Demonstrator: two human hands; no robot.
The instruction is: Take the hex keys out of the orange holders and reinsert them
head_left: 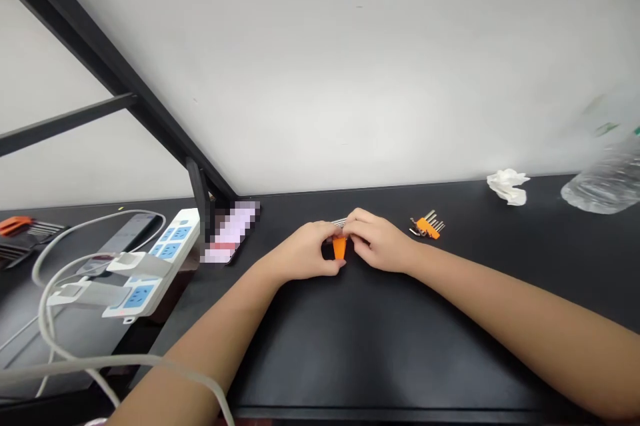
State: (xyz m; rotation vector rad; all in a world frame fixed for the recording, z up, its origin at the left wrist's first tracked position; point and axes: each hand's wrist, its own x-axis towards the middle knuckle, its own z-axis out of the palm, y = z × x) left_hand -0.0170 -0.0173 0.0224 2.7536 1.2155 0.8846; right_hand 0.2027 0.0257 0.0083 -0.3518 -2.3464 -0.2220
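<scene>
Both hands meet at the middle of a black table (380, 346). My left hand (306, 254) is closed around an orange holder of hex keys (339, 247), gripping it from the left. My right hand (376, 243) pinches the same set from the right, its fingers curled over the metal keys that stick out toward the wall. Most of the set is hidden by the fingers.
A second orange hex key set (427, 225) lies to the right. A crumpled white tissue (509, 186) and a plastic bottle (605, 176) lie at the far right. A white power strip (150, 259) with cables lies left, beside a black metal frame (150, 113).
</scene>
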